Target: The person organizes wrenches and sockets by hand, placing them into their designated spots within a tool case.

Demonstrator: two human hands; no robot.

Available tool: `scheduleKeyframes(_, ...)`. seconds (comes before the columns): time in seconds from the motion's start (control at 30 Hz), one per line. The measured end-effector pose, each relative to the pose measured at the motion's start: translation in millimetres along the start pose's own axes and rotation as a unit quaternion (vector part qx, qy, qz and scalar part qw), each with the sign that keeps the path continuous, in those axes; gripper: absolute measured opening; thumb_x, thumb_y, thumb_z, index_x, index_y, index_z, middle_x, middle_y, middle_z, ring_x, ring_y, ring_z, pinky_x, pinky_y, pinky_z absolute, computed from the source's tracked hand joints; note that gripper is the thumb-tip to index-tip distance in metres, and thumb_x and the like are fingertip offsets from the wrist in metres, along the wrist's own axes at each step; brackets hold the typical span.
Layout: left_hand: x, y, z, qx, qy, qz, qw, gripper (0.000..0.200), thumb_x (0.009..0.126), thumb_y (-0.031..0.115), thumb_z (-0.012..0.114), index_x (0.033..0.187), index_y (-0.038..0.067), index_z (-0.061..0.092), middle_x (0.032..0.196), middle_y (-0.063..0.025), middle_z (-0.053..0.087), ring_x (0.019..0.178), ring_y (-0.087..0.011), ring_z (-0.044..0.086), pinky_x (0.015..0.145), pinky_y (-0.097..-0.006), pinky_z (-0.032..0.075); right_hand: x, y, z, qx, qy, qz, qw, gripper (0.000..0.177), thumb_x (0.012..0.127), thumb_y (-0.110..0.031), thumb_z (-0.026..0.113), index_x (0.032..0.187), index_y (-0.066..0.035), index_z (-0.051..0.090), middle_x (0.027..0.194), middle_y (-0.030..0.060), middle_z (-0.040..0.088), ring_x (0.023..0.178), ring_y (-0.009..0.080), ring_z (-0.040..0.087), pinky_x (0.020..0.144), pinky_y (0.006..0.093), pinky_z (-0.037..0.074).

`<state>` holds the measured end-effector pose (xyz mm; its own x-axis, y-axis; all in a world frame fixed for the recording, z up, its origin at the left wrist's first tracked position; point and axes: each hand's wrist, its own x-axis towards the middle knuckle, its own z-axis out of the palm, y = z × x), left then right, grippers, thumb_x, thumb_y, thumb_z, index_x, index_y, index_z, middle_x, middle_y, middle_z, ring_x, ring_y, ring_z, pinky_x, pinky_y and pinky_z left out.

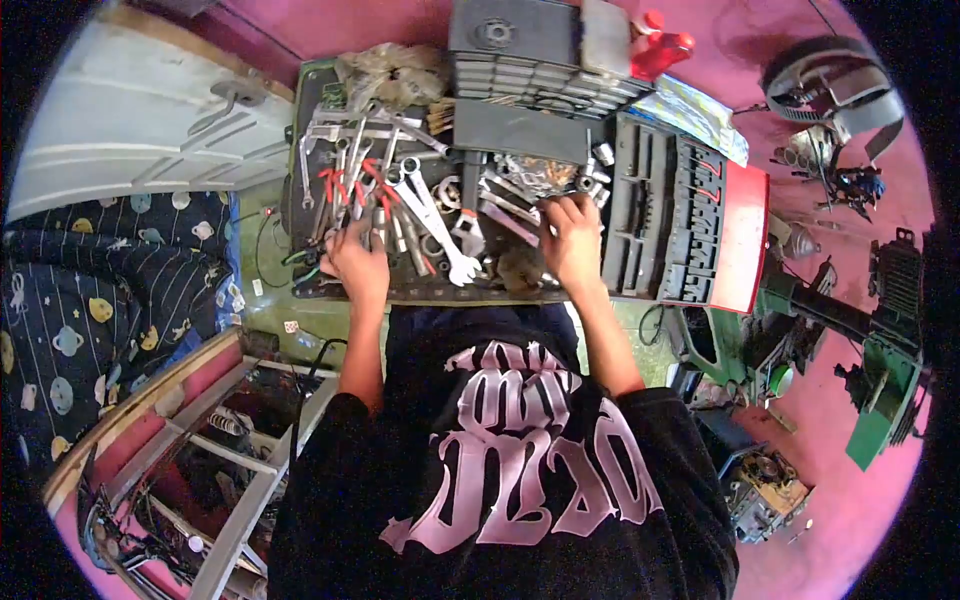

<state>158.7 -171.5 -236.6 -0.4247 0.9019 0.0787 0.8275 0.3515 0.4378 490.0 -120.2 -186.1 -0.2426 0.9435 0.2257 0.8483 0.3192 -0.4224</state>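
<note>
My left hand is at the left front of the tool table, its fingers curled down among hand tools. A dark piece shows by its fingertips, too small to name. Just beyond lie red-handled pliers. My right hand reaches over the right part of the table with its fingers bent together; what they hold, if anything, is hidden. Beside it are several wrenches and a tray of small metal parts. Between my hands lie a large combination wrench and an adjustable wrench.
A dark drawer cabinet stands at the back, with a red bottle on it. An open black-and-red tool case borders the table on the right. A metal frame is at lower left, a green machine at right.
</note>
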Motion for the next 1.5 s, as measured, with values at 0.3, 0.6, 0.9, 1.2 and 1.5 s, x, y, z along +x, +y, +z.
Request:
scheduleKeyframes(0.3,27.1,-50.9,0.0,0.061,-0.026,-0.003,0.998,0.029,0.087,0.027,0.081,0.109,0.009,0.077,0.11,-0.01,0.074,0.118,-0.033,0.059,0.104,-0.0529,0.035,49.9,-124.7,92.7,-0.003,-0.129,-0.159,0.979,0.023,0.083,-0.011,0.072,0.106,-0.01,0.075,0.106,0.0069,0.07,0.108,0.0328,0.058,0.095,0.0457,0.048)
scheduleKeyframes(0.6,47.8,-56.9,9.4,0.086,-0.045,0.067,0.993,0.024,0.08,0.024,0.083,0.095,0.006,0.077,0.099,-0.0104,0.074,0.108,-0.0311,0.06,0.097,-0.0503,0.038,125.4,-208.6,170.6,-0.139,-0.16,-0.289,0.934,0.022,0.09,-0.02,0.063,0.104,-0.016,0.079,0.123,0.0064,0.07,0.121,0.028,0.058,0.103,0.0411,0.047)
scheduleKeyframes(0.9,50.0,-62.1,17.0,0.046,-0.042,0.081,0.995,0.014,0.075,0.014,0.081,0.085,0.006,0.075,0.094,-0.0104,0.075,0.105,-0.0295,0.061,0.098,-0.0486,0.038,129.3,-204.9,202.7,-0.172,-0.194,-0.29,0.921,0.026,0.093,-0.024,0.06,0.105,-0.014,0.081,0.13,0.006,0.065,0.129,0.0265,0.052,0.104,0.0429,0.044)
scheduleKeyframes(1.2,49.8,-52.5,13.0,0.003,-0.005,0.062,0.998,0.02,0.078,0.018,0.085,0.093,0.009,0.074,0.097,-0.0079,0.076,0.104,-0.0297,0.063,0.097,-0.0489,0.036,134.1,-181.5,180.6,-0.142,-0.124,-0.294,0.937,0.026,0.093,-0.024,0.057,0.107,-0.018,0.079,0.123,0.0057,0.065,0.12,0.027,0.055,0.101,0.0413,0.044)
scheduleKeyframes(1.5,45.8,-9.2,-9.1,-0.07,-0.001,0.157,0.985,0.023,0.09,0.012,0.074,0.112,0.016,0.08,0.1,-0.0055,0.076,0.106,-0.0263,0.062,0.098,-0.0456,0.034,114.4,-129.8,102.9,-0.05,-0.04,-0.216,0.974,0.019,0.09,-0.022,0.065,0.106,-0.017,0.075,0.114,0.0094,0.064,0.114,0.0332,0.057,0.1,0.0452,0.046)
